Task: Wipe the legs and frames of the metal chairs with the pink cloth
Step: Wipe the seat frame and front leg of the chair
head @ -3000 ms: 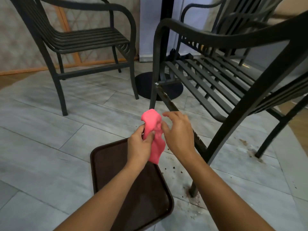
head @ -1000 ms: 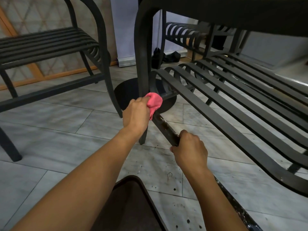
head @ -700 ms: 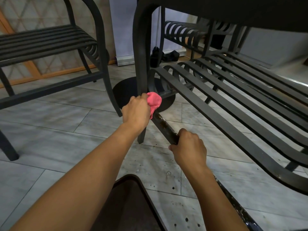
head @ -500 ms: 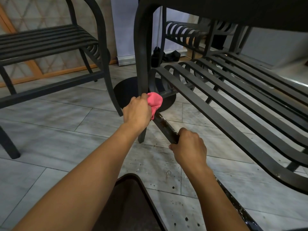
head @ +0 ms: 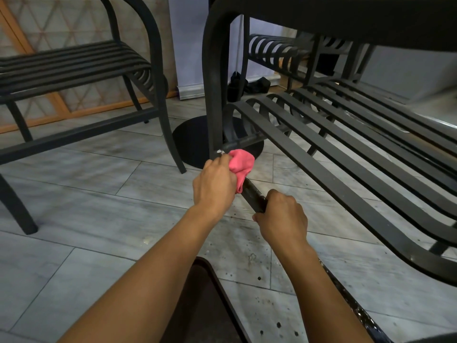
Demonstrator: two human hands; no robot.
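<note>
A black metal chair (head: 346,149) with a slatted seat fills the right half of the view. Its low side rail (head: 253,194) runs from the front leg (head: 214,100) back toward me. My left hand (head: 214,184) holds the bunched pink cloth (head: 241,164) against that rail, right below the joint with the front leg. My right hand (head: 280,219) is closed around the same rail a little nearer to me. The rail's lower stretch, beside my right forearm, looks speckled and dirty.
A second black metal chair (head: 81,68) stands at the left. A round black table base (head: 197,142) sits on the floor behind the front leg. A brown tray (head: 210,305) lies on the grey tiled floor between my arms. Dark specks dot the tiles around it.
Three seconds ago both hands bunched the cloth over the tray. Since then my view came in low under the chair. Over the last second the cloth stayed near the leg joint, shifting slightly.
</note>
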